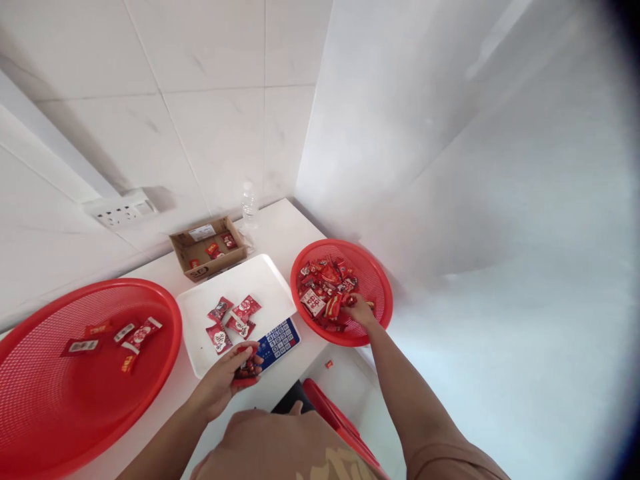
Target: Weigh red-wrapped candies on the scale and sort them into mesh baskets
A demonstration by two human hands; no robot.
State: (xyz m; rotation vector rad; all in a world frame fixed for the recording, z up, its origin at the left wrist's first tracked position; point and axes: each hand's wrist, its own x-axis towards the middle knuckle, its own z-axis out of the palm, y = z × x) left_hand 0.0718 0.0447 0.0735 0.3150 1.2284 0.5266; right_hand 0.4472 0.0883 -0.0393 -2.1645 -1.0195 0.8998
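My left hand (220, 380) is closed around red wrapped snack packets (246, 368), just in front of the scale's blue keypad (278, 343). Inside the right-hand red basket (384, 290), my right hand (362, 311) has its fingers closed at a red packet (349, 301) on the pile. Many other red packets (325, 275) lie heaped around it. On the scale's white tray (275, 283), several red packets with white labels (245, 307) rest in a loose group.
A larger red basket (173, 313) at the left holds several packets (143, 333). Behind the scale stands a cardboard box (213, 267) with a few packets inside, beside a clear plastic bottle (249, 203). Another red basket's rim (340, 420) shows below the table edge. Walls close off the back and right.
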